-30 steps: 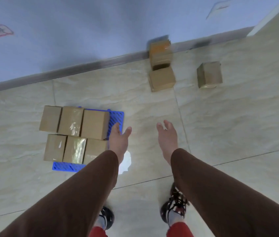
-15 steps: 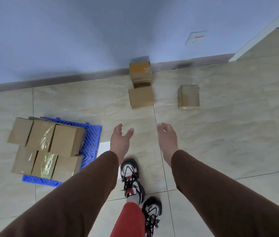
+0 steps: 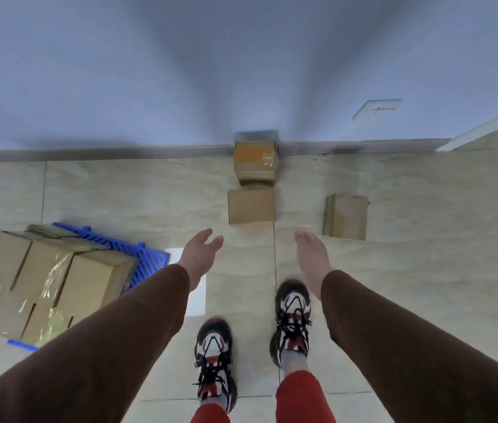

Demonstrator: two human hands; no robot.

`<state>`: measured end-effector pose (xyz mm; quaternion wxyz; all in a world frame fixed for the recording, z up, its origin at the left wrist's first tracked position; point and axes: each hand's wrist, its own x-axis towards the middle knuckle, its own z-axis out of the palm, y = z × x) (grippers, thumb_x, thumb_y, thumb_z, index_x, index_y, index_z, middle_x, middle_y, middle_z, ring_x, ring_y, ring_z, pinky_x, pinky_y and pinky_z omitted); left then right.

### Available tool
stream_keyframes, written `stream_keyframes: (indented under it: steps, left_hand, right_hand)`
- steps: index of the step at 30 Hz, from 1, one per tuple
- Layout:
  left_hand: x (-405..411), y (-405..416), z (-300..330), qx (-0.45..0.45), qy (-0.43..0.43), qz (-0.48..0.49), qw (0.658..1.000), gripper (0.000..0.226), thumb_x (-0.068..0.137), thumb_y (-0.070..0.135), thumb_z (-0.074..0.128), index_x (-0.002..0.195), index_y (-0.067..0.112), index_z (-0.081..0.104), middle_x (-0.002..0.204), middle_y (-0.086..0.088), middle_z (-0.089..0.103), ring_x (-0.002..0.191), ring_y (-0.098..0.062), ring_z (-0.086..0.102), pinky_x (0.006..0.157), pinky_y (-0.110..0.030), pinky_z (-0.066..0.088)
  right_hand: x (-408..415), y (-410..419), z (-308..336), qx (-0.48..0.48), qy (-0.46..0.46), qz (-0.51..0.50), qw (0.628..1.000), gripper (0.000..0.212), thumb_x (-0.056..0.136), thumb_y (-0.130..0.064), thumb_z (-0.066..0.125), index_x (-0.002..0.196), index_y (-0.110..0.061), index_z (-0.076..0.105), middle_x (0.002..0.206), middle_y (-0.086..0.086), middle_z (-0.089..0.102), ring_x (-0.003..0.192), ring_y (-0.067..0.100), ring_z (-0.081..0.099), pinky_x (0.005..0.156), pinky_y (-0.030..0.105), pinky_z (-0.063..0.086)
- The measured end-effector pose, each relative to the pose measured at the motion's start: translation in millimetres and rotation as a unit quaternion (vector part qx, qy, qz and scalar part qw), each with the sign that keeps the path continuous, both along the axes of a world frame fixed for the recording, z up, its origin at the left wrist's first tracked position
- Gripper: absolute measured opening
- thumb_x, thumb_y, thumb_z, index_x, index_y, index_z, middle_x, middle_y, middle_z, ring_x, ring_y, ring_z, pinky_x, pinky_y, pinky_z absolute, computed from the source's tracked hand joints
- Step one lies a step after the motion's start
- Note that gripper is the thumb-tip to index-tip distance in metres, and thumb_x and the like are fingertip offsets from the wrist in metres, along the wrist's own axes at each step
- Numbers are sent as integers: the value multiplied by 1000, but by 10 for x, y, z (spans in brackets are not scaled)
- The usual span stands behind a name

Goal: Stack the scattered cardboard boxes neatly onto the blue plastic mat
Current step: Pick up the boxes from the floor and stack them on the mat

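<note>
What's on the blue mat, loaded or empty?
Loaded. Cardboard boxes cover most of the blue mat; both hands are open and empty.

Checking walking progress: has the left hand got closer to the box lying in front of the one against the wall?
Yes. The left hand now sits much nearer the near box, approaching it across the floor tiles.

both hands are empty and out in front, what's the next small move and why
Probably reach down and forward to the nearest loose box. Left hand and right hand are open, either side of it, not yet touching; the blue mat has boxes already.
</note>
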<state>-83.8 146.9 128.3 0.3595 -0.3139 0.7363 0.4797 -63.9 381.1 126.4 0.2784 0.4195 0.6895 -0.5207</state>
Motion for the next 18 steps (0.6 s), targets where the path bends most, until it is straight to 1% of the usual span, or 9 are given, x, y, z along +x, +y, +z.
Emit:
stream_keyframes:
  steps: [2,3,5,8,11,13,15,16,18]
  left_hand:
    - [-247,-33,-157,-15,5,7,1000,54,102,36,54,152,20,42,157,-2,41,142,-22,40,101,-27,30]
    - [-383,-46,-245,-28,13,7,1000,53,102,35,52,152,20,43,157,-3,41,142,-23,41,102,-26,31]
    - [-642,-67,-437,-58,42,2,997,51,104,34,48,152,16,42,158,-7,40,144,-24,38,111,-29,31]
    - [-1022,-10,-704,-111,98,-22,989,54,107,34,37,156,11,32,166,-9,24,154,-24,18,124,-38,16]
    - [-1404,96,-998,-146,135,-44,979,57,108,37,28,159,14,22,169,-7,10,156,-27,-1,125,-44,7]
    - [-1635,175,-1191,-160,138,-66,975,57,108,40,22,160,16,19,169,-6,8,156,-29,-4,125,-48,6]
    - [-1829,283,-1346,-138,125,-78,979,57,107,42,14,160,19,17,170,-1,6,156,-29,-5,125,-50,3]
    - [-1907,348,-1404,-103,108,-53,987,60,106,48,12,160,22,15,170,2,5,156,-28,-6,125,-51,2]
    - [-2046,492,-1476,-18,39,51,998,75,98,67,14,161,26,11,170,4,6,156,-26,0,125,-51,3]
  right_hand:
    - [-234,170,-168,22,-2,34,999,49,106,-35,34,149,-13,43,154,5,44,141,24,41,113,34,32]
    - [-364,244,-245,32,2,43,999,51,106,-37,32,152,-15,39,157,4,40,143,23,37,116,36,29]
    - [-631,343,-374,46,15,43,998,55,105,-42,30,156,-20,32,162,0,33,148,22,31,120,39,24]
    - [-1057,408,-570,92,41,47,994,59,105,-47,26,159,-26,22,166,-1,22,151,24,24,123,45,18]
    - [-1487,360,-827,122,78,50,988,60,107,-44,25,161,-21,15,168,3,15,153,26,19,124,43,14]
    - [-1706,272,-1004,111,93,56,988,60,108,-42,23,162,-18,11,169,2,10,154,24,14,124,40,10]
    - [-1867,152,-1164,78,93,50,991,61,108,-42,21,162,-18,7,170,1,6,155,22,11,125,39,9]
    - [-1930,91,-1230,54,88,38,994,62,107,-44,21,162,-19,5,170,0,5,155,22,10,125,41,9]
    - [-2036,-21,-1322,6,67,3,998,64,106,-50,18,162,-23,4,169,-4,6,155,21,12,125,42,9]
